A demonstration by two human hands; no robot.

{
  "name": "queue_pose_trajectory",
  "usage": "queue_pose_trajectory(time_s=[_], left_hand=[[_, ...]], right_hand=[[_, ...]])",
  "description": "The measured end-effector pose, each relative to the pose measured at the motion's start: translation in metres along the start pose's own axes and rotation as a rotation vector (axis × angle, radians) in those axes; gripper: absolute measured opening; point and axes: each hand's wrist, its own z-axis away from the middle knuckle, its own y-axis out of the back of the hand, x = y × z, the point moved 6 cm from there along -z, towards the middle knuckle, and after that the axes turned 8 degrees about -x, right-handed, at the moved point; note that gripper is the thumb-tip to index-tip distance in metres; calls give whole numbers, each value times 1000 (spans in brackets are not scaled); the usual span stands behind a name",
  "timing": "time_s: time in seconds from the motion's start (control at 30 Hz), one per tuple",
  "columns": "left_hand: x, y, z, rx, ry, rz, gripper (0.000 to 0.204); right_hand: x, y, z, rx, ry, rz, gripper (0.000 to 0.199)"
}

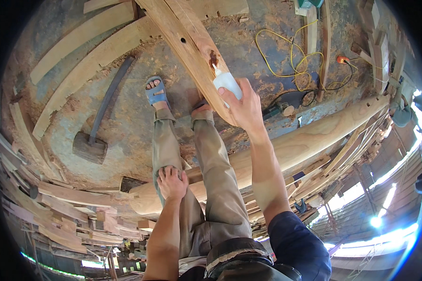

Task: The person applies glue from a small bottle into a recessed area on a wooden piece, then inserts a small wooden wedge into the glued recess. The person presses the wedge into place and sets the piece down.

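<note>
In my right hand (247, 107) is a white squeeze bottle (227, 85) with a narrow nozzle, tilted over a long wooden beam (185, 51). The nozzle tip points at a dark, rough hollow (214, 58) in the wood; whether it touches cannot be made out. My fingers wrap the bottle, the thumb lying along its near side. A small round hole (183, 40) shows farther up the beam. My left hand (172, 183) rests on my left knee, fingers spread over the trouser cloth, holding nothing.
A large mallet (90, 146) lies on the floor at left, near curved timbers (84, 70). A yellow cord (293, 44) loops at right beside a green power tool (279, 110). Behind my legs stretches a thick rounded log (305, 145). Wood shavings litter the floor.
</note>
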Motion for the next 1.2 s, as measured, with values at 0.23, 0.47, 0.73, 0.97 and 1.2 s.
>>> queue_pose_trajectory(time_s=[0.23,0.47,0.73,0.97,1.2], left_hand=[[0,0,0,-41,1,24,35],[0,-1,-1,-25,-1,39,34],[0,-2,-1,-11,-6,18,33],[1,1,-1,-19,0,26,32],[1,1,-1,-27,6,30,32]], right_hand=[[-4,1,-10,16,4,-44,57],[2,2,-8,70,-65,-29,55],[-7,1,-16,50,-72,-66,62],[3,2,-10,106,-68,-134,57],[3,-2,-11,101,-35,-58,58]])
